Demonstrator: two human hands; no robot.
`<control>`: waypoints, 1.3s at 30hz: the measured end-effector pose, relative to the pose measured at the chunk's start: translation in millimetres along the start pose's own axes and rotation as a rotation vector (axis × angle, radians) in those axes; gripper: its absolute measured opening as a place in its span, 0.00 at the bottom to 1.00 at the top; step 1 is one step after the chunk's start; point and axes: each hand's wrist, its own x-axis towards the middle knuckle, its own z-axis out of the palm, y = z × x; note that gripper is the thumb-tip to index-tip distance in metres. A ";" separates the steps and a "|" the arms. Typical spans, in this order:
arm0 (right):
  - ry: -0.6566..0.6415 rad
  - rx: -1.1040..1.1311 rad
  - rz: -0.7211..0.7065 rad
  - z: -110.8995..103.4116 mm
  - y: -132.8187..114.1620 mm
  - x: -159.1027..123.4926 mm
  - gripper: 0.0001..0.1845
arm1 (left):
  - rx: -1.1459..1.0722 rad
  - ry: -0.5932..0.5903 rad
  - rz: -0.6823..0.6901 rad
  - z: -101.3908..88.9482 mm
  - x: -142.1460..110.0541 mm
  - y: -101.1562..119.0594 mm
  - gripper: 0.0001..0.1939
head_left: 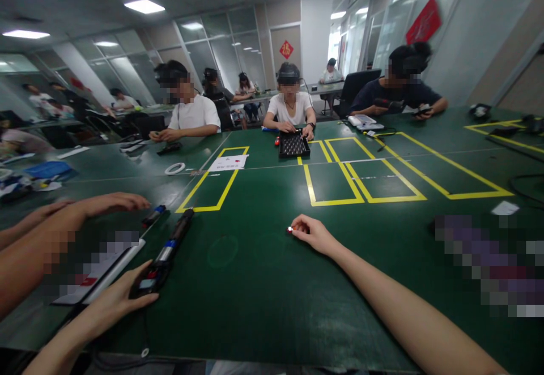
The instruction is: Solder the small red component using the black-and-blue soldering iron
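My left hand (123, 294) has its thumb and fingers around the near end of a long black tool with blue and silver bands (168, 250). This tool slants away over the green table; its exact kind is unclear. Farther right, my right hand (312, 232) is closed in a pinch, low over the table. Between its fingertips shows a small red-and-white piece (290, 229), too small to name.
A neighbour's arm (63, 228) reaches in at left, beside a similar short tool (153, 215) and a white-edged board (114, 270). Yellow tape outlines (335, 200) mark the green table (263, 318). Opposite, a person works at a black tray (294, 145). A white tape roll (174, 169) lies left.
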 end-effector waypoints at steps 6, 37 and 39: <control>-0.014 0.002 0.002 0.3 -1.8 0.4 0.09 | 0.022 -0.048 0.006 8.8 3.0 14.4 0.40; 0.110 0.004 0.016 -2.1 2.9 2.2 0.05 | 0.301 -0.012 0.491 118.9 33.7 278.0 0.30; 0.134 -0.021 0.008 -2.8 5.3 2.7 0.05 | 0.279 0.001 0.488 124.5 37.2 284.7 0.31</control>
